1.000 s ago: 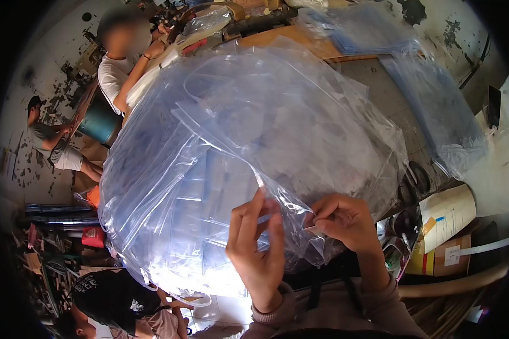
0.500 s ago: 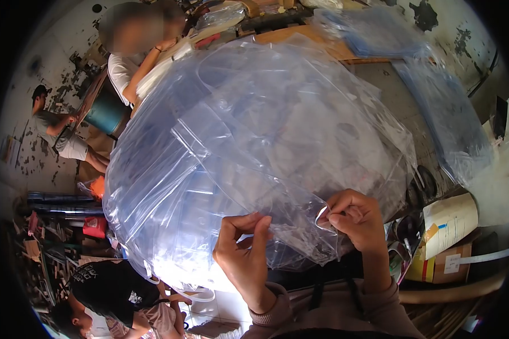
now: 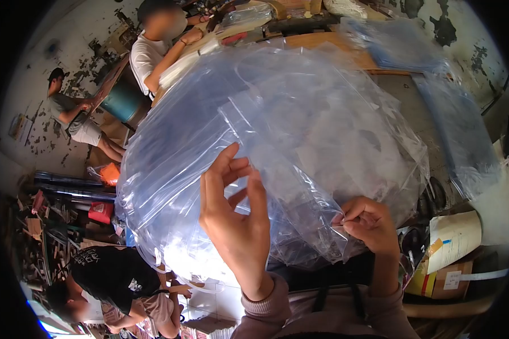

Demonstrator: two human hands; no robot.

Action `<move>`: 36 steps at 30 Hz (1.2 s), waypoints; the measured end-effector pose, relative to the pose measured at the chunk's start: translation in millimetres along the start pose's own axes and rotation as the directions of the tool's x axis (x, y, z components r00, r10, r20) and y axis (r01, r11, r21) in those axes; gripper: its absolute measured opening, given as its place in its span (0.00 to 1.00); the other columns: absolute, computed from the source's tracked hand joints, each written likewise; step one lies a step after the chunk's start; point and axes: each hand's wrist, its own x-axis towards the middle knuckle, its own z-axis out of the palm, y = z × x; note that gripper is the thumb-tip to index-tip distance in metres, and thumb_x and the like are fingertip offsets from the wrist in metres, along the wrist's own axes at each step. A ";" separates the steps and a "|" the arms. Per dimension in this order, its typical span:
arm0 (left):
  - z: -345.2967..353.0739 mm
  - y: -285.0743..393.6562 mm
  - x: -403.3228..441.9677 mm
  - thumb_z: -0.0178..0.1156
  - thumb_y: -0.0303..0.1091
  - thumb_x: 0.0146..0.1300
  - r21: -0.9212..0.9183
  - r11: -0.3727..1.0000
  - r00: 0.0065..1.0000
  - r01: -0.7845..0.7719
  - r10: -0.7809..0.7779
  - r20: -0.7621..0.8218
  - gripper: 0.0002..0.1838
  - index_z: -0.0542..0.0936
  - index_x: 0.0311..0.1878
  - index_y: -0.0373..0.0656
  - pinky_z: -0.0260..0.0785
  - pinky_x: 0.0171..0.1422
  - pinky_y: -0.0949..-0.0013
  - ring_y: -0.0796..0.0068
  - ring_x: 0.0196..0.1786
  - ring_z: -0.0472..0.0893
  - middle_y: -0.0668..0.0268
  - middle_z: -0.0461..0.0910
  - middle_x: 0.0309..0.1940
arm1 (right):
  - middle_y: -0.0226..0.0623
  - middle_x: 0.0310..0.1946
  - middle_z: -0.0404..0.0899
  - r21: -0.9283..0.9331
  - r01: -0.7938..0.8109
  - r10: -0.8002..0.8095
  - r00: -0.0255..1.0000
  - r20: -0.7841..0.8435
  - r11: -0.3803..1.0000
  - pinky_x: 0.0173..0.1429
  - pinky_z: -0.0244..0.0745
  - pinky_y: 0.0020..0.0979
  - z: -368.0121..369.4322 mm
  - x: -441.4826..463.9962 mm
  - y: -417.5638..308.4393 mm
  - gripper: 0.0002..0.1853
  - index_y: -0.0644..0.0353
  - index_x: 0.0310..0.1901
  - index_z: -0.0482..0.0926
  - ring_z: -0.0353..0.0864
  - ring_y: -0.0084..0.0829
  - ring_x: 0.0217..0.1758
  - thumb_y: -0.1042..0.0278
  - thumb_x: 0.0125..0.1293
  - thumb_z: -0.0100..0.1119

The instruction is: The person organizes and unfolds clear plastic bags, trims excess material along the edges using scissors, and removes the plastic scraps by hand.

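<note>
A big heap of clear plastic sheeting (image 3: 322, 130) with folded, shiny edges spreads in front of me. My right hand (image 3: 370, 223) is closed in a pinch on a corner of the sheeting at its near right edge. Above the near middle of the heap, my left hand (image 3: 234, 220) is raised with its fingers curved and apart. The left thumb tip comes close to the fingertips, and I see nothing held there. A narrow folded strip of plastic (image 3: 237, 118) lies just beyond the left fingers.
More plastic sheets (image 3: 461, 130) lie at the right. Scissors handles (image 3: 435, 192) and a cardboard box (image 3: 452, 277) are at the near right. One person (image 3: 152, 62) sits at the far left, another (image 3: 73, 110) stands behind, and a third (image 3: 116, 279) bends low at the near left.
My left hand has moved up and away from the near edge, its fingers spreading. The right hand keeps its pinch, shifted slightly right. The view has turned a little.
</note>
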 end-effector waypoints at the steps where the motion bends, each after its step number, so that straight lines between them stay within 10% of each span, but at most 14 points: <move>1: -1.5 0.6 3.3 0.60 0.22 0.56 0.004 1.000 1.000 -0.001 0.001 -0.009 0.14 0.77 0.47 0.37 0.77 0.38 0.71 0.74 0.36 0.81 0.62 0.79 0.32 | 0.43 0.38 0.75 0.014 0.002 -0.002 1.000 0.006 1.000 0.45 0.74 0.27 -0.9 0.0 0.8 0.04 0.68 0.34 0.74 0.78 0.28 0.43 0.86 0.58 0.55; 27: 4.3 -16.8 2.9 0.61 0.21 0.56 -0.164 0.982 0.976 0.090 -0.119 -0.181 0.04 0.76 0.34 0.35 0.72 0.35 0.77 0.82 0.30 0.74 0.66 0.76 0.27 | 0.45 0.38 0.76 0.010 0.015 -0.015 0.999 0.030 1.000 0.42 0.74 0.24 -0.3 2.5 0.8 0.06 0.68 0.35 0.74 0.77 0.27 0.42 0.88 0.57 0.55; 32: 14.7 -18.8 12.0 0.57 0.23 0.60 -0.203 0.967 0.952 -0.155 0.090 -0.293 0.06 0.77 0.40 0.36 0.69 0.31 0.79 0.83 0.33 0.74 0.68 0.75 0.27 | 0.39 0.35 0.80 -0.280 0.145 -0.117 0.987 0.113 0.949 0.41 0.74 0.23 -0.3 -0.8 2.0 0.06 0.65 0.32 0.76 0.79 0.25 0.38 0.84 0.53 0.60; 36: 1.3 -14.4 12.2 0.52 0.24 0.63 -0.274 0.960 0.971 -0.063 -0.004 -0.238 0.12 0.75 0.50 0.35 0.66 0.28 0.81 0.84 0.29 0.74 0.68 0.77 0.29 | 0.31 0.32 0.80 -0.486 0.364 -0.284 0.930 0.231 0.795 0.32 0.72 0.21 5.3 1.8 0.3 0.09 0.59 0.30 0.76 0.79 0.27 0.31 0.82 0.47 0.62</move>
